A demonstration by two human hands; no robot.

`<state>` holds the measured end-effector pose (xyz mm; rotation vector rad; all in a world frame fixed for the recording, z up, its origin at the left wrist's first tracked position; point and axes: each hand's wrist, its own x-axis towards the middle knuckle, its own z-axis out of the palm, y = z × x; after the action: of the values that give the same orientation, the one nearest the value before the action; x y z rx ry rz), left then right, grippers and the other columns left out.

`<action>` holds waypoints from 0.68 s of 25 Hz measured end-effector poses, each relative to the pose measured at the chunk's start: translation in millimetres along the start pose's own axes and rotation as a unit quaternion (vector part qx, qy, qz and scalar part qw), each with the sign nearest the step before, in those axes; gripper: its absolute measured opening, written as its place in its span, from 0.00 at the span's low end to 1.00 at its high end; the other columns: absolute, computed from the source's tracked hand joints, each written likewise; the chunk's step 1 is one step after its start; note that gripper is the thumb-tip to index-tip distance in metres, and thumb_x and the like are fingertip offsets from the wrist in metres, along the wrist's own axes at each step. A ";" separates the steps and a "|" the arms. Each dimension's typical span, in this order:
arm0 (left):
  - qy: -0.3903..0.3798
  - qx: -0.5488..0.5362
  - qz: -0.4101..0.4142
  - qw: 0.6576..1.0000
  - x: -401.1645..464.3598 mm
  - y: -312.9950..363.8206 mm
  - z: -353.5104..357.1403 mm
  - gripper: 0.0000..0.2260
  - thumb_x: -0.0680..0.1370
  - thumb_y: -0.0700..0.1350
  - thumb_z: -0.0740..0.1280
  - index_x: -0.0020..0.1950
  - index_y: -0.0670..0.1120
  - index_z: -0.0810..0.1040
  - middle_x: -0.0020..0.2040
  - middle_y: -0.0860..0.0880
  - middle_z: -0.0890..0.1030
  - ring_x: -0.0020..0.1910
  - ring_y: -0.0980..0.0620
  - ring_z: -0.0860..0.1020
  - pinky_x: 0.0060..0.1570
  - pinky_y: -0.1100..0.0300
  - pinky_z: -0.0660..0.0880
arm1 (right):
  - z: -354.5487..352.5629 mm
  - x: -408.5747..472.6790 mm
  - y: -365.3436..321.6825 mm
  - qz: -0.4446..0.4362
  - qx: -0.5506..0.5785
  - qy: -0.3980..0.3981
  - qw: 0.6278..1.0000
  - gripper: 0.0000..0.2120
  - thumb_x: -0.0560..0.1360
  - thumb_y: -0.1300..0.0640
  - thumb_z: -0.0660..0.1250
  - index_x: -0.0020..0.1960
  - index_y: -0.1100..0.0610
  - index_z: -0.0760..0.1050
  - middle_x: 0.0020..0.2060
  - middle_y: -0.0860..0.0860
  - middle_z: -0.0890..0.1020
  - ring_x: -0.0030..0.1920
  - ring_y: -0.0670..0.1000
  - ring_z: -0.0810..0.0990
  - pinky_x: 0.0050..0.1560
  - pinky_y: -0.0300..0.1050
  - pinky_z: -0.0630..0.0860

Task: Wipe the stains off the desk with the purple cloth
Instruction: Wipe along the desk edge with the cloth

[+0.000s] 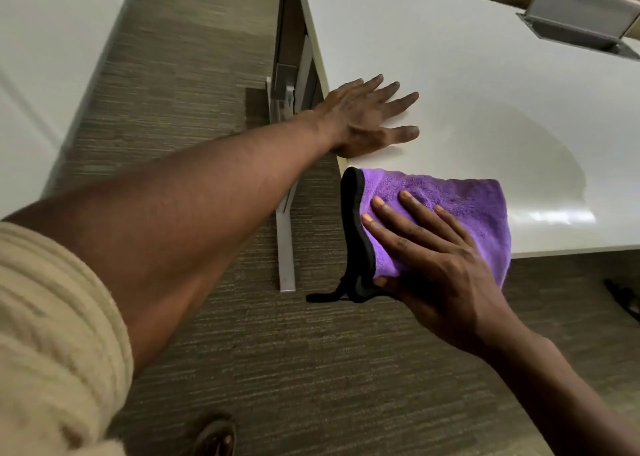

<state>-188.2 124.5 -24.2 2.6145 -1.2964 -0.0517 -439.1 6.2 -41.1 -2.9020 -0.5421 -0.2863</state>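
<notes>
A purple cloth [460, 199] with a black edge lies on the near left corner of the white desk [467, 85], partly hanging over the front edge. My right hand [433, 258] presses on it with straight fingers, and the thumb is tucked under its lower edge. My left hand [367, 116] rests flat on the desk's left edge, just beyond the cloth, fingers spread. A faint damp arc shows on the desk to the right of the cloth. I see no distinct stains.
A grey flip-up cable box [581, 22] is set into the desk at the far right. The desk's grey metal leg [286, 244] stands on brown carpet [277, 369] below the corner. A white panel [41, 74] runs along the left.
</notes>
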 end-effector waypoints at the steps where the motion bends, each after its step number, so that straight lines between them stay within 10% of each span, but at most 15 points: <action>1: 0.000 -0.002 0.002 1.000 -0.3 -1.1 0.2 0.34 0.79 0.72 0.43 0.82 0.59 0.45 0.83 0.48 0.48 0.82 0.47 0.46 0.80 0.48 0.45 | -3.4 -3.2 8.2 -0.005 0.012 -0.002 1.000 0.32 0.80 0.39 0.64 0.81 0.42 0.60 0.81 0.41 0.61 0.83 0.50 0.56 0.81 0.58 0.59; 17: 0.005 -0.004 -0.004 1.000 3.0 -4.2 4.1 0.35 0.77 0.73 0.41 0.82 0.59 0.45 0.83 0.48 0.47 0.82 0.47 0.44 0.80 0.47 0.45 | 21.1 -21.8 -4.4 0.050 0.030 0.113 0.992 0.30 0.79 0.44 0.67 0.79 0.46 0.65 0.79 0.45 0.68 0.82 0.52 0.62 0.74 0.65 0.63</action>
<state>-183.6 123.8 -28.9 2.6096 -1.2804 -0.0460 -457.5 7.3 -65.7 -2.7786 -0.3591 -0.5649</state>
